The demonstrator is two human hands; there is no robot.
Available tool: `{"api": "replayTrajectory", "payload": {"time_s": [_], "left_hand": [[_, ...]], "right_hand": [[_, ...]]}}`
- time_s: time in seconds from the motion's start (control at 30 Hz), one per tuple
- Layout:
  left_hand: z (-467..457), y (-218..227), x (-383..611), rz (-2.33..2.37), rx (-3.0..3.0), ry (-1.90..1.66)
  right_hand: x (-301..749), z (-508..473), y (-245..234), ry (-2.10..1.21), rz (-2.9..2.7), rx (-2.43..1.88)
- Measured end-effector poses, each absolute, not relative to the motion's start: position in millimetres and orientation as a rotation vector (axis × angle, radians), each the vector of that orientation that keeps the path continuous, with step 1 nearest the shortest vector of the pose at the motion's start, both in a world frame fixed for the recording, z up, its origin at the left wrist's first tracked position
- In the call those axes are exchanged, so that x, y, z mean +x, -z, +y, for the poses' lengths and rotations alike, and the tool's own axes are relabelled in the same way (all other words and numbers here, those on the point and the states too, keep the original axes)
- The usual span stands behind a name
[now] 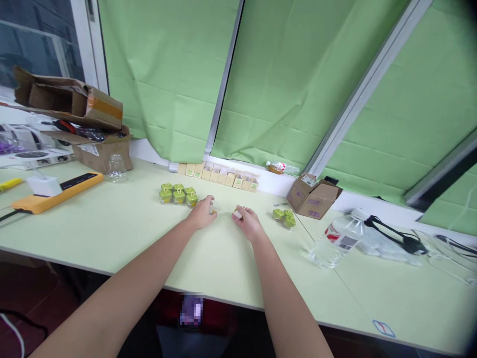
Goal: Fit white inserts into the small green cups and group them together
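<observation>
My left hand (202, 213) rests on the pale green table (112, 223), fingers curled round a small clear cup-like piece (214, 207). My right hand (247, 221) is just to its right, pinching a small white and yellow piece (237, 214). A cluster of green-lidded clear pots (178, 194) stands left of my left hand. A smaller group of the same green pots (284, 217) sits right of my right hand. A row of small beige cartons (219, 175) lines the windowsill behind.
An open brown box (312, 196) stands back right, a plastic water bottle (337, 239) lies on its side at the right next to black cables (395, 236). At the left are a yellow power strip (59, 191), a glass dome (116, 168) and stacked cardboard boxes (74, 117).
</observation>
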State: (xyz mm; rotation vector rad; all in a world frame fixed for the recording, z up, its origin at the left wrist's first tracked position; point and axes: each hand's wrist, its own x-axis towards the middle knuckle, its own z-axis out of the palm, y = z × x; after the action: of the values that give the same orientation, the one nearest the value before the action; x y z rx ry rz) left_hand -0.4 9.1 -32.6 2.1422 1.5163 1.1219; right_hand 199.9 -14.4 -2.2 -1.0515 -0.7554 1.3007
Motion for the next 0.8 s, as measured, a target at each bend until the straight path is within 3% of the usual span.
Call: {"api": "replayTrajectory", "payload": {"time_s": [0.3, 0.4, 0.53, 0.8], "left_hand": [[-0.3, 21.9, -0.5, 1.572, 2.357, -1.177], [-12.1, 11.7, 4.3, 1.344, 2.459, -1.32], [-26.8, 5.4, 15.2, 0.948, 2.485, -1.218], [-29.9, 7.5, 24.5, 0.822, 2.343, -1.136]], "right_hand": [[192.2, -24.8, 0.6, -1.444, -1.061, -1.139], [190.9, -28.4, -2.7, -1.464, -1.132, -1.172], [189.6, -30.2, -3.5, -1.51, -1.241, -1.13], [191.6, -27.1, 0.3, -1.514, -1.345, -1.099]]}}
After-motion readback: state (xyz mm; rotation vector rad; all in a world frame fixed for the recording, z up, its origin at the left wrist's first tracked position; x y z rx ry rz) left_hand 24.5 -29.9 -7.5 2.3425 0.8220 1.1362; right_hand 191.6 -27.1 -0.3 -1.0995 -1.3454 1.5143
